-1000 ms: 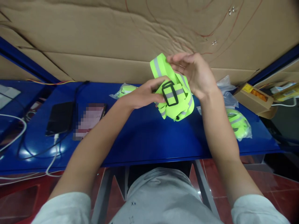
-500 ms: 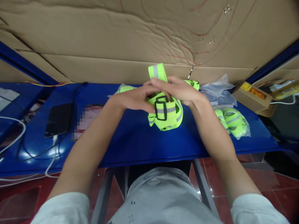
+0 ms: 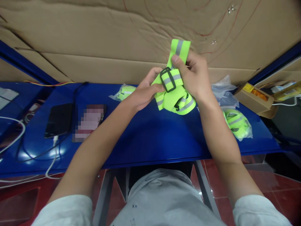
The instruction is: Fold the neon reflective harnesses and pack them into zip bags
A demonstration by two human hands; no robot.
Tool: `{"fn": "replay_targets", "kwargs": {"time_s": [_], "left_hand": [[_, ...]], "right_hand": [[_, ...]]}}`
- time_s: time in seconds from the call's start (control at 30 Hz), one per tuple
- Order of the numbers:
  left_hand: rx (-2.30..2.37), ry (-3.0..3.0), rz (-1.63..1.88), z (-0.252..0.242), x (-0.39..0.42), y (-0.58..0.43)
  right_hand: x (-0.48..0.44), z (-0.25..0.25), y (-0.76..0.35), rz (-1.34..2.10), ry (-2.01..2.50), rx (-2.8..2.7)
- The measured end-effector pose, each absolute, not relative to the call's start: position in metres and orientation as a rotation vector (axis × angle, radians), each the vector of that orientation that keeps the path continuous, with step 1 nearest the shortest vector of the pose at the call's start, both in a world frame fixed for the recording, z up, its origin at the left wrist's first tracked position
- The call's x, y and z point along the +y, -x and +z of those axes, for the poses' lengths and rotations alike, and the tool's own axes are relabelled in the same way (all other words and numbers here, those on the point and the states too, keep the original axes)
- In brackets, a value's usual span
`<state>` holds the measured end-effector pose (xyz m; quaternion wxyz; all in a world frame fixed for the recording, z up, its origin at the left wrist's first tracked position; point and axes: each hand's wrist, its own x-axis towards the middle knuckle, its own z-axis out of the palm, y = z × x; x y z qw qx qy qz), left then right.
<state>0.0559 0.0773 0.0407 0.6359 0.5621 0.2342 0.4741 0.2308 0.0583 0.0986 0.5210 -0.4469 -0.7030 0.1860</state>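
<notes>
Above the blue table I hold a bundled neon-yellow reflective strap [image 3: 170, 99] with grey stripes. A black plastic buckle [image 3: 173, 84] sits on its front. My left hand [image 3: 148, 89] is closed on the bundle's left side, its thumb by the buckle. Higher up, my right hand [image 3: 196, 73] pinches the strap's loose end, which stands up in front of the cardboard; the thumb lies on its face. The fingers behind the strap are partly hidden.
Bagged yellow straps lie at the right [image 3: 237, 124] and behind my left hand [image 3: 127, 92]. Clear plastic bags [image 3: 224, 94] and an open cardboard box [image 3: 255, 97] stand back right. A black phone [image 3: 59, 121] on a white cable and a blurred-out flat item [image 3: 90, 122] lie left.
Both hands and the strap bundle have risen and shifted right. My right hand has moved from over the bundle to the loose end, which now stands higher.
</notes>
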Motion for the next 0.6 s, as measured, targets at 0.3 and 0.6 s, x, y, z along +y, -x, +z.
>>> {"fn": "replay_targets", "kwargs": {"time_s": [0.3,0.6], "left_hand": [[0.635,-1.182,1.276,0.039,0.078,-0.07],[0.697,-1.068,1.123,0.042,0.087,-0.061]], "right_hand": [[0.069,0.072,-0.215,0.364,1.122,-1.674],[0.063,0.069,-0.222,0.274,0.988,-2.13]]}}
